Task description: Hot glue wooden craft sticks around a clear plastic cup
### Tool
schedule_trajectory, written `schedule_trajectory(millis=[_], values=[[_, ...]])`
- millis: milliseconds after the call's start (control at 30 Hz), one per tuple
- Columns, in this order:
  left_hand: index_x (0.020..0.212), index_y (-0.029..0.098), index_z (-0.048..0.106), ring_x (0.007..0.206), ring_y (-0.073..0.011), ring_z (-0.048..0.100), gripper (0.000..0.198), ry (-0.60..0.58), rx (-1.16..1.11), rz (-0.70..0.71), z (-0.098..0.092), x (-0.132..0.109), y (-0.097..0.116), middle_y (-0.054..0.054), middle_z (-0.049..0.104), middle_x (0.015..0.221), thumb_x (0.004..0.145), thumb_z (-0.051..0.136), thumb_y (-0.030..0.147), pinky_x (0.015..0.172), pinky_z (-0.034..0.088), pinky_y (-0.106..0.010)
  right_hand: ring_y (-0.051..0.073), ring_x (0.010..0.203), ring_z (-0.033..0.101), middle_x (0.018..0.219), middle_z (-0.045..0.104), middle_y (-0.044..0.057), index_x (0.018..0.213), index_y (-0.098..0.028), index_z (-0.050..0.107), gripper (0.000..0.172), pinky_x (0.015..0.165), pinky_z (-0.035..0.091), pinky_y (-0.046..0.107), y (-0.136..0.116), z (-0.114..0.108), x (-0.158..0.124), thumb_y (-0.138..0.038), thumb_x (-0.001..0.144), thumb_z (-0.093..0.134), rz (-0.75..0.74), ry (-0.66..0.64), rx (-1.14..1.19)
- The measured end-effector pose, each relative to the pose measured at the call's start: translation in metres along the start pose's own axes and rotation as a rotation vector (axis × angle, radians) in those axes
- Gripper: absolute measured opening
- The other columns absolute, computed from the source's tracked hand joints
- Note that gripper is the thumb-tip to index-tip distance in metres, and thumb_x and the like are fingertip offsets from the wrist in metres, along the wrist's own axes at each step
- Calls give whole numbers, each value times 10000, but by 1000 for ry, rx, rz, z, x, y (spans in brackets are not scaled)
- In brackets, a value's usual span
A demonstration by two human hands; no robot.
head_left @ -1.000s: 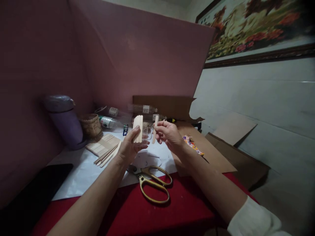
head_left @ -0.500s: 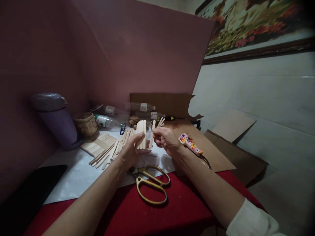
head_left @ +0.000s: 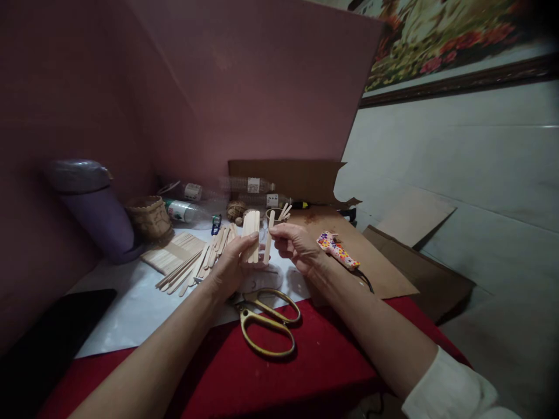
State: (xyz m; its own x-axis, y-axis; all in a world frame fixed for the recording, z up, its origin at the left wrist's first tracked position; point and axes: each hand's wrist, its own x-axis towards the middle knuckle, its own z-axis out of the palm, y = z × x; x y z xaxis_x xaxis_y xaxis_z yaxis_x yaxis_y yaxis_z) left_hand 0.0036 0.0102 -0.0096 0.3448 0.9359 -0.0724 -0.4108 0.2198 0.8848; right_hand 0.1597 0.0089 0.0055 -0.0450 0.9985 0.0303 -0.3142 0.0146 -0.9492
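Observation:
My left hand [head_left: 233,259] is closed on several popsicle sticks [head_left: 251,235], held upright side by side like a small panel. Beside it, my right hand [head_left: 294,241] pinches a single popsicle stick [head_left: 269,238] near its upper part, a narrow gap away from the panel. Loose popsicle sticks [head_left: 192,272] and a banded bundle of them [head_left: 172,251] lie left of my left hand. Gold-handled scissors [head_left: 268,331] rest below my hands, their blades partly hidden. A flower-patterned glue gun [head_left: 338,251] lies on cardboard right of my right hand.
A purple tumbler [head_left: 98,212], a woven basket [head_left: 151,218] and plastic bottles [head_left: 186,210] stand or lie along the back left. A twine ball [head_left: 236,209] and a cup with sticks [head_left: 276,215] are behind my hands. A dark flat object [head_left: 65,337] lies at left.
The view has shifted slightly. Both hands stay almost in place, the left with the group of popsicle sticks and the right with the single one.

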Motion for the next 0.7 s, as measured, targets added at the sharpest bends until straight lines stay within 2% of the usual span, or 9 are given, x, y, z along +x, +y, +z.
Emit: schedule_trajectory(millis=[133, 233, 367, 433, 600, 700], values=[[982, 111, 699, 698, -181, 646, 275, -19, -4, 25, -3, 3, -1, -100, 692, 891, 791, 702, 308, 580, 590, -316, 43, 420, 389, 522, 559, -44, 673, -180, 543, 241, 374, 194, 162, -6, 1, -5, -294, 612, 746, -77, -3, 18], [981, 108, 706, 695, -173, 633, 271, -38, 10, 12, -4, 4, -1, -110, 698, 921, 799, 695, 309, 596, 593, -321, 39, 411, 424, 595, 623, -38, 766, -188, 521, 259, 355, 230, 152, -9, 2, -7, -239, 611, 722, -116, -15, 19], [975, 108, 706, 661, -166, 629, 278, -70, 19, -11, -3, 2, -2, -106, 691, 897, 794, 707, 319, 587, 580, -310, 67, 354, 447, 577, 617, -103, 1089, -220, 460, 532, 316, 272, 157, -7, -1, -3, -204, 623, 718, -204, -32, 31], [978, 107, 700, 645, -172, 634, 292, -78, 25, -27, -2, 1, -3, -112, 688, 886, 789, 711, 331, 567, 567, -305, 79, 352, 479, 587, 632, -101, 1148, -223, 424, 582, 315, 307, 162, -5, -5, 1, -240, 656, 735, -235, -45, 35], [970, 104, 683, 633, -173, 637, 300, -73, 36, -63, -3, 2, -5, -105, 664, 844, 786, 709, 339, 587, 571, -310, 97, 390, 550, 604, 666, -67, 1013, -218, 462, 532, 319, 365, 170, 0, -15, 11, -304, 634, 825, -257, -20, 72], [948, 105, 689, 656, -176, 639, 312, -86, 39, -79, -4, 4, -6, -102, 654, 845, 773, 723, 361, 600, 572, -309, 82, 412, 552, 594, 657, -54, 928, -194, 526, 440, 327, 364, 157, 0, -19, 14, -306, 648, 847, -226, -11, 103]])
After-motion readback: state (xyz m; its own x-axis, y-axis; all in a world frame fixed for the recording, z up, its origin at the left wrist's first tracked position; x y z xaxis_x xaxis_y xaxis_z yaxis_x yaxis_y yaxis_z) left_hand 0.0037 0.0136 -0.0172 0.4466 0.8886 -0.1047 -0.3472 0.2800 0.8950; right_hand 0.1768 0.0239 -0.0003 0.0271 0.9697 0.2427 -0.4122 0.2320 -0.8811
